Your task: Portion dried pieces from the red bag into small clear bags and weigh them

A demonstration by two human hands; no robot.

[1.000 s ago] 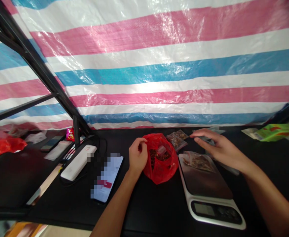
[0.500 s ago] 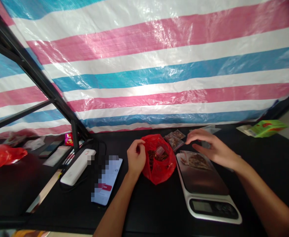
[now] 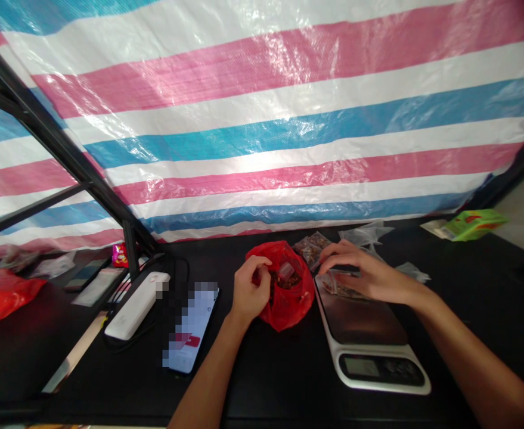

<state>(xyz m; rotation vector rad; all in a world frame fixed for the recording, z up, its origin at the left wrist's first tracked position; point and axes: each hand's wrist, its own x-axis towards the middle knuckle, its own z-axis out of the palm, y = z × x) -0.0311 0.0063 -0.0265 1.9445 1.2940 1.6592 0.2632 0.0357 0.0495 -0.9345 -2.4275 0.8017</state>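
Observation:
My left hand (image 3: pixel 249 287) pinches the rim of a red plastic bag (image 3: pixel 289 298) that holds dark dried bits and a small scoop-like piece. My right hand (image 3: pixel 359 273) reaches left over the top of a white kitchen scale (image 3: pixel 369 342), its fingers curled onto a small clear bag (image 3: pixel 340 288) of the dried bits lying on the scale's plate. Behind the scale lie a few more filled small bags (image 3: pixel 310 245) and empty clear bags (image 3: pixel 365 233).
A phone (image 3: pixel 191 328) lies left of my left arm, and a white power bank (image 3: pixel 136 305) with a cable is beside it. A black metal frame (image 3: pixel 56 143) rises at left. A red bag (image 3: pixel 0 293) sits far left, a green packet (image 3: pixel 474 224) far right. A striped tarp hangs behind.
My right hand has moved left and down from behind the scale onto the small bag on the scale's plate. The left hand stays on the red bag's rim.

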